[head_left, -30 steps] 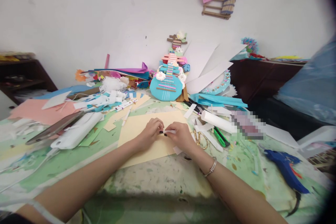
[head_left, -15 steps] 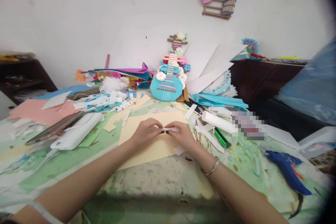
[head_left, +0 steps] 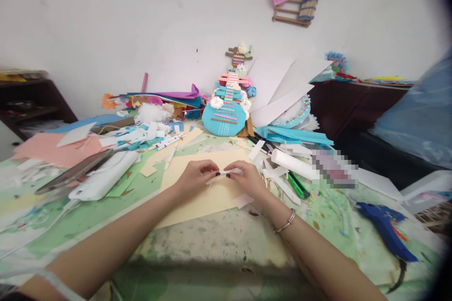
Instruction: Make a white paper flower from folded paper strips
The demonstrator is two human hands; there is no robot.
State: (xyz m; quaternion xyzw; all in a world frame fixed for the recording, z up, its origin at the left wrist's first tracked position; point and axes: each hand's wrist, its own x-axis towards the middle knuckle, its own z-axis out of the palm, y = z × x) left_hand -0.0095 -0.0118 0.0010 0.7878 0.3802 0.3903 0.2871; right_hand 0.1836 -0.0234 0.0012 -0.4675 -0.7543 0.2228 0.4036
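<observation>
My left hand (head_left: pixel 197 176) and my right hand (head_left: pixel 245 178) face each other over a cream sheet of paper (head_left: pixel 197 209). Between their fingertips they pinch a thin white paper strip (head_left: pixel 224 173), which looks narrow and rolled or folded; the fingers cover its ends. A small pale scrap of paper (head_left: pixel 243 201) lies by the right wrist at the sheet's edge. Just right of my right hand are gold-handled scissors (head_left: pixel 273 187), partly hidden behind it.
A green box cutter (head_left: pixel 296 186) and a white roll (head_left: pixel 293 164) lie to the right, with a blue glue gun (head_left: pixel 386 233) farther out. On the left are a white power strip (head_left: pixel 104 176) and paper scraps (head_left: pixel 148 131). A blue paper lute (head_left: pixel 224 120) leans at the wall.
Both hands have stayed over the cream sheet, fingers shifting along the white strip. The fingertips are slightly farther apart, and more of the strip shows between them.
</observation>
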